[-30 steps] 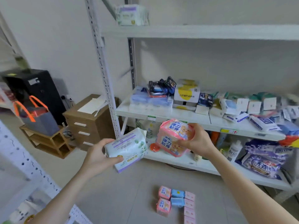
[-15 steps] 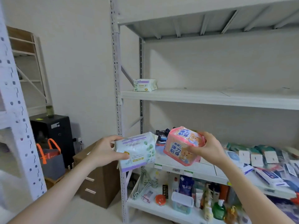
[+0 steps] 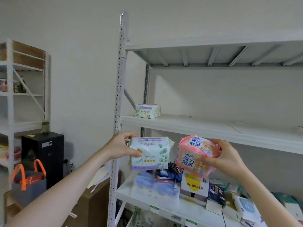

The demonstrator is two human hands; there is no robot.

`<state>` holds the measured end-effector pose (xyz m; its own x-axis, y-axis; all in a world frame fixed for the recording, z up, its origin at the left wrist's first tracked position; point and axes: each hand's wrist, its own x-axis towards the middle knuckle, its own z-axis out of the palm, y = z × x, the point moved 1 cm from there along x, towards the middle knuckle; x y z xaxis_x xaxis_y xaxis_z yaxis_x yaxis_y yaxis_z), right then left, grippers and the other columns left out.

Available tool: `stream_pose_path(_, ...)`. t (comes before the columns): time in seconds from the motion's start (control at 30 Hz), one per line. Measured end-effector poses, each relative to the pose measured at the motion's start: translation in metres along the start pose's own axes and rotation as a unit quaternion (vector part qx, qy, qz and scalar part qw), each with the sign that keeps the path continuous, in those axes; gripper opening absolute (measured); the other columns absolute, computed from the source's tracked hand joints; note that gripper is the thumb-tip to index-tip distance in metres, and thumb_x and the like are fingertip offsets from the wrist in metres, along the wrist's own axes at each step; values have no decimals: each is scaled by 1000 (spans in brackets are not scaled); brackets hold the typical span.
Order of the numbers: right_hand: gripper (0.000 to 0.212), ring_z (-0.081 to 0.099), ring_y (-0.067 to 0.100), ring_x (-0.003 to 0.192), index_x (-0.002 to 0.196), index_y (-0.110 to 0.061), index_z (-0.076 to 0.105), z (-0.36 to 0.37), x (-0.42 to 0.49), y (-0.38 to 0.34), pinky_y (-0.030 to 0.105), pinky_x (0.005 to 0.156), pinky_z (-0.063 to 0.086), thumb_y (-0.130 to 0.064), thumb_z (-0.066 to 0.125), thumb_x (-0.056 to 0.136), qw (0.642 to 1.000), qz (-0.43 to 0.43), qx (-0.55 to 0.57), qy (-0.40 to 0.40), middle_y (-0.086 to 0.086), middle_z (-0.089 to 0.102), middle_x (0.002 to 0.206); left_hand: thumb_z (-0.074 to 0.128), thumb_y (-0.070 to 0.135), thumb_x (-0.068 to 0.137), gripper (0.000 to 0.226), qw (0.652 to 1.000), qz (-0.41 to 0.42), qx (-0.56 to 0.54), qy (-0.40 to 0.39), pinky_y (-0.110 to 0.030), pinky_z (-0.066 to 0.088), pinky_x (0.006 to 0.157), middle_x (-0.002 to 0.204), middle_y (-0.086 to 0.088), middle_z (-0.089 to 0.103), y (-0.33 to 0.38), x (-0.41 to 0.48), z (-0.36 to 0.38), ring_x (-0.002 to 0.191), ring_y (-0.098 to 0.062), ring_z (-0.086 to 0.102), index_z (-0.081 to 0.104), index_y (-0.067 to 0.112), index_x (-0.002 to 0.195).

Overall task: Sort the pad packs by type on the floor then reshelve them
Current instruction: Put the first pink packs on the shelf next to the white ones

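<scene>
My left hand [image 3: 118,147] grips a white pad pack with green leaves and a purple band [image 3: 151,153] by its left side. My right hand [image 3: 225,158] holds a pink pad pack with a bear print [image 3: 193,154] from the right. Both packs are raised in front of the white metal shelving, just below the upper shelf board [image 3: 205,128]. A matching white leaf-print pack [image 3: 146,111] lies at the far left of that board, against the back wall.
The shelf below [image 3: 144,195] is crowded with blue packs, a white and yellow box [image 3: 195,185] and small packets. A perforated upright post [image 3: 118,112] stands between my hands and the wall. At left are a black unit [image 3: 44,154], a grey bag with orange handles [image 3: 28,181] and another rack.
The view has tilted up from the floor to the upper shelf. Both hands have risen with their packs, closer to the upper shelf board.
</scene>
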<state>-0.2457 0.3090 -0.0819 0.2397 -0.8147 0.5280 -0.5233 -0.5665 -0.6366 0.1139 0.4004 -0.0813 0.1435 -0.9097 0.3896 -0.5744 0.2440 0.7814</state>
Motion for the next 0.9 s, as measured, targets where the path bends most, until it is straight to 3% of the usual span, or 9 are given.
stream_pose_path(0.17,82,65,16,92,129,-18,50,6,60,5,32,71,58,-31,90,59,1000,-13,27,-8,1,58,114,95,25,47,63,999,16,-36,24,-32,56,88,107,4,71,0,62,-23,102,-13,67,67,32,104)
stream_pose_path(0.37,70,66,16,88,122,-19,56,34,138,7,25,63,55,-20,89,60,997,-34,63,15,3,61,108,92,7,57,56,997,17,-68,24,-22,56,63,109,-7,70,-13,144,-61,87,-13,73,69,19,108)
stream_pose_path(0.53,57,64,-7,73,111,-25,62,60,192,9,10,51,47,-18,88,61,994,-48,75,70,-12,68,91,91,8,58,61,998,22,-56,2,-23,56,66,114,-4,68,-32,216,-92,91,-15,72,67,14,115)
stream_pose_path(0.77,56,64,-7,71,111,-22,63,88,257,16,7,51,47,-9,87,61,994,-52,62,76,-7,69,90,88,4,62,59,998,17,-56,-30,-27,58,68,113,-5,69,-70,306,-110,92,-17,73,66,10,116)
stream_pose_path(0.9,58,66,-2,74,112,-23,62,96,289,15,12,54,48,-7,87,62,995,-52,50,70,-6,69,93,89,6,62,58,997,19,-68,-39,-30,59,71,111,-5,71,-91,345,-112,94,-19,72,66,10,115)
